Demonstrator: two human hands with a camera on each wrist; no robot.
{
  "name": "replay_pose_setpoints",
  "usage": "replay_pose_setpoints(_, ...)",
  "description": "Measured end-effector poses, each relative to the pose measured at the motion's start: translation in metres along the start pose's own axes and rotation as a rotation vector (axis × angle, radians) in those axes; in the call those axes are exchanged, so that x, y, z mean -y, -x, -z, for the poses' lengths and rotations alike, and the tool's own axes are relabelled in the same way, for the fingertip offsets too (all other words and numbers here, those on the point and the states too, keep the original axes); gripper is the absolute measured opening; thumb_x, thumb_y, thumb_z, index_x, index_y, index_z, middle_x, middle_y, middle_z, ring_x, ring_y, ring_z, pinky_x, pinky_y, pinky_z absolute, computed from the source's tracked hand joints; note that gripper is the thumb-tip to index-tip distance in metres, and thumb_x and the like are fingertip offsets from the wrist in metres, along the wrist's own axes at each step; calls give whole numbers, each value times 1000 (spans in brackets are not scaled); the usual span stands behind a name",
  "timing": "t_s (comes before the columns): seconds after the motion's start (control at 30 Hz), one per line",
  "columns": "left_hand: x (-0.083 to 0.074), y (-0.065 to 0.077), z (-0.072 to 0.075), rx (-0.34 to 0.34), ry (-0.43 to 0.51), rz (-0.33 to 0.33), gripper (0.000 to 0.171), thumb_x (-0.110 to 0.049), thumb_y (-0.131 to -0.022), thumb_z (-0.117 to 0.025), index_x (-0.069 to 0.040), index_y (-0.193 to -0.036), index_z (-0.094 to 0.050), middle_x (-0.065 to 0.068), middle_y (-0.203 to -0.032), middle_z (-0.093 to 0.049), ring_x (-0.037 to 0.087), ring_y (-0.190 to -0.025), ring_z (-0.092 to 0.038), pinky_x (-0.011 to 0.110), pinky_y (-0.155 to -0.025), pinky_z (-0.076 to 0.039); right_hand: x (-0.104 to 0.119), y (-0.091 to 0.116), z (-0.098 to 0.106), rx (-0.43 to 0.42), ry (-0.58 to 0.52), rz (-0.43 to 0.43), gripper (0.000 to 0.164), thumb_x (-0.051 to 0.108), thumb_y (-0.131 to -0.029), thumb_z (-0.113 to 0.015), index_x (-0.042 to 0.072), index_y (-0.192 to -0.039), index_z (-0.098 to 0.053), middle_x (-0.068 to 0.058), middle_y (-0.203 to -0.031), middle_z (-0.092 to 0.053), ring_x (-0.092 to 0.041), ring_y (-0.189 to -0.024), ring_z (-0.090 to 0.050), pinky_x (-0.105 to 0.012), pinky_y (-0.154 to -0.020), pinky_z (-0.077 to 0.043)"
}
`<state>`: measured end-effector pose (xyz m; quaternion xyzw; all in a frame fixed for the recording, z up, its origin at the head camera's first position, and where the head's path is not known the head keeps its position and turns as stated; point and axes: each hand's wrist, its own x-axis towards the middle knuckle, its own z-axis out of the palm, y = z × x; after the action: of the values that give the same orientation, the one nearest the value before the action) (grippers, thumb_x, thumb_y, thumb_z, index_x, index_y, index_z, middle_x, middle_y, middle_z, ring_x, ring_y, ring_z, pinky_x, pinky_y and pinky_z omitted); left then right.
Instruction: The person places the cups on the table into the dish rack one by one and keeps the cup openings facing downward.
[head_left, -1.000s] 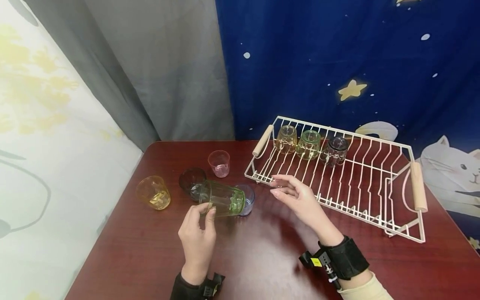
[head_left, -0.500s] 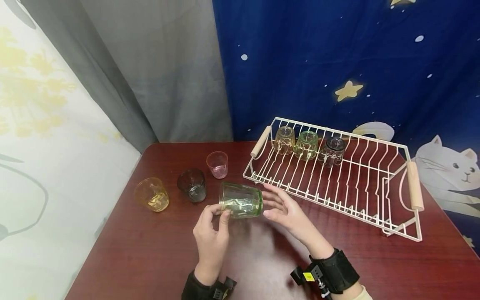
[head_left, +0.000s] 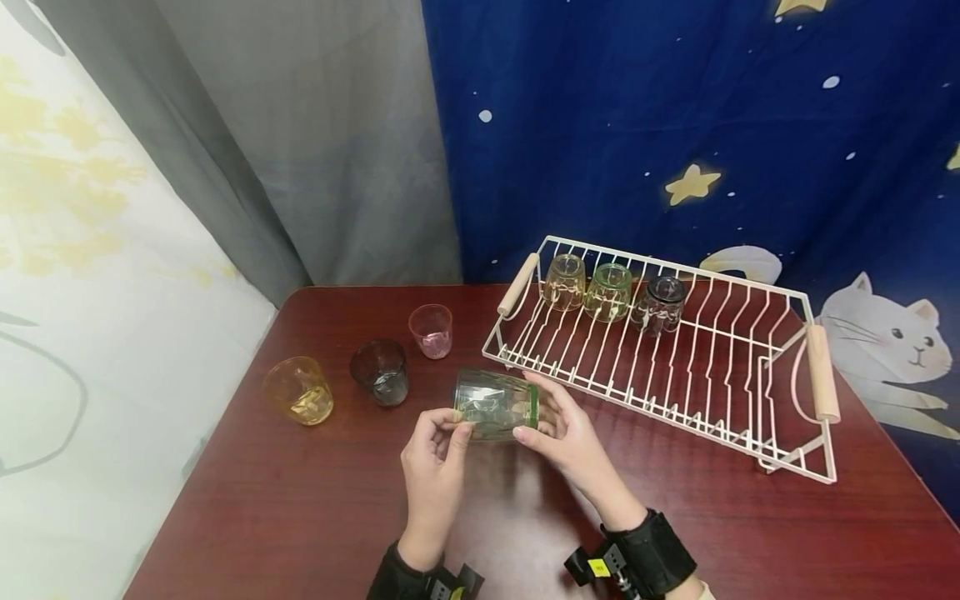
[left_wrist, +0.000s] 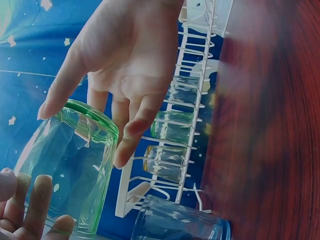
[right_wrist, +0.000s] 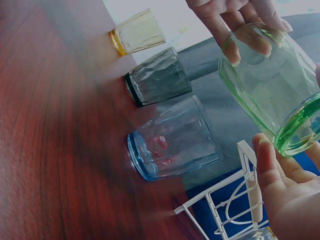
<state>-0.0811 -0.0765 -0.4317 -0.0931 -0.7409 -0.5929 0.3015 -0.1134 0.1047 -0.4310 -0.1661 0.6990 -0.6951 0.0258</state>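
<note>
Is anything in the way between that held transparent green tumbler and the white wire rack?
Only the right hand, around the base of the transparent green tumbler, on the side toward the white wire rack. The transparent blue tumbler stands lower, on the dark-red table.

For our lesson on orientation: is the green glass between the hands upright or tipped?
Tipped: the green glass is held sideways, its rim at the left hand, its base toward the right hand.
</note>
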Motion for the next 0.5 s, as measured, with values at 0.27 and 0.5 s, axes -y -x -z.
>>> replay_pose_setpoints(0.27, 0, 0, -2, 19, -5, 37, 14, -3, -90, -65, 5, -98, -56, 14, -84, -66, 0, -81, -67, 19, -75, -59, -2, 2, 0, -29, -28, 12, 70, 1, -85, -69, 6, -147, -37, -26, -138, -52, -3, -105, -63, -21, -90, -54)
replay_pose_setpoints(0.5, 2, 2, -4, 66, -77, -10, 15, -2, -92, -62, 3, -102, -52, 8, -83, -68, 16, -78, -72, 25, -79, -60, -1, 2, 3, -44, 5, -5, 69, 1, -85, -69, 6, -147, -38, -27, -136, -53, -2, -104, -64, -21, -90, -54)
